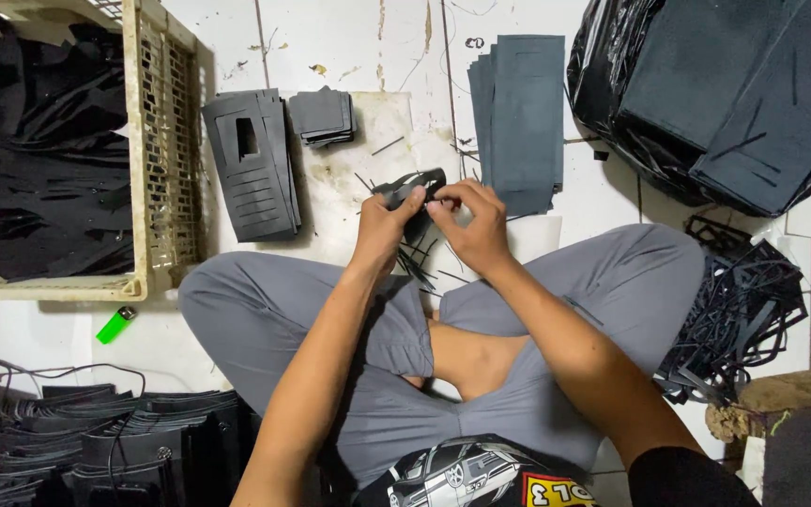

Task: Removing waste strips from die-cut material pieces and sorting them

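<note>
We see two containers only. A black plastic bag (612,66) sits top right on the floor, open, with dark sheets stacked in it. A cream plastic crate (166,141) with a slotted wall stands top left, full of black scraps. We see no labels, signs or screens.

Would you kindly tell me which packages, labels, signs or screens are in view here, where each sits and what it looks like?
No labels, signs or screens show; two containers do.
Plastic crate: upper left on the floor, cream, perforated walls, full of black cut pieces.
Black plastic bag: upper right, glossy, crumpled, open around dark flat sheets.
</note>
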